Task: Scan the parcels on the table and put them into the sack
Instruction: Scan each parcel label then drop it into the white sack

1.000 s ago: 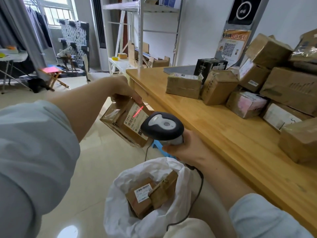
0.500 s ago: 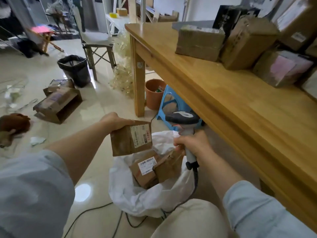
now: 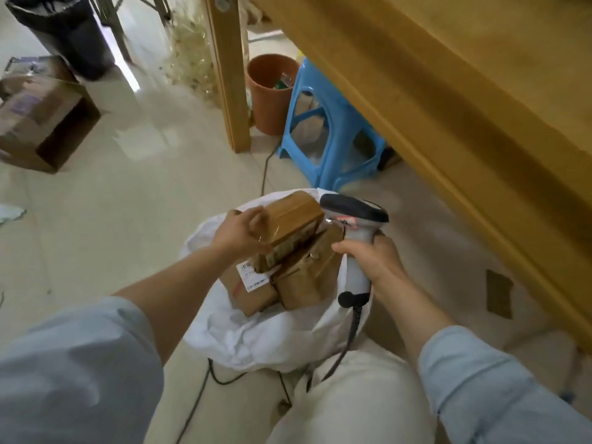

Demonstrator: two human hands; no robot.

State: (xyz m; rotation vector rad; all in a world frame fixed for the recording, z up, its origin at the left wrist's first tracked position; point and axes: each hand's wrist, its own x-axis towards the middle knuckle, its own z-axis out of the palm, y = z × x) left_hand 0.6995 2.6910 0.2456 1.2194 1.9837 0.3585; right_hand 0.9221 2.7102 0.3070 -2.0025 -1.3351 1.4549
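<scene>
The floor [image 3: 128, 203] is pale and shiny and fills most of the view. A big wooden table [image 3: 464, 107] runs across the top right corner. Only its edge and a bit of its top show, and one table leg [image 3: 229, 75] stands on the floor. Near the table, right below the person, stands the white sack [image 3: 256, 334] with its mouth open; its near side is hidden by the person's knee. A blue stool [image 3: 333, 129] stands under the table edge. Far left lies an open box [image 3: 41, 116], blurry, and the black bin [image 3: 64, 30] behind it is cut off at the top. An orange pot [image 3: 272, 91] sits between the table leg and the stool. Three brown parcels sit in the sack's mouth. The top parcel [image 3: 294, 219] lies tilted on the other two, and the left hand [image 3: 238, 232] holds its near end, thumb on top, though the fingers are blurry. Under it lies the labelled parcel [image 3: 253, 290], its white label partly covered and too blurry to read, with a third parcel [image 3: 304, 277] touching its side. The right hand [image 3: 374, 261] is wrapped tight round the handle of the grey scanner [image 3: 355, 213], just beside the parcels. Its black cable [image 3: 349, 341] hangs down and goes out of sight behind the knee.
</scene>
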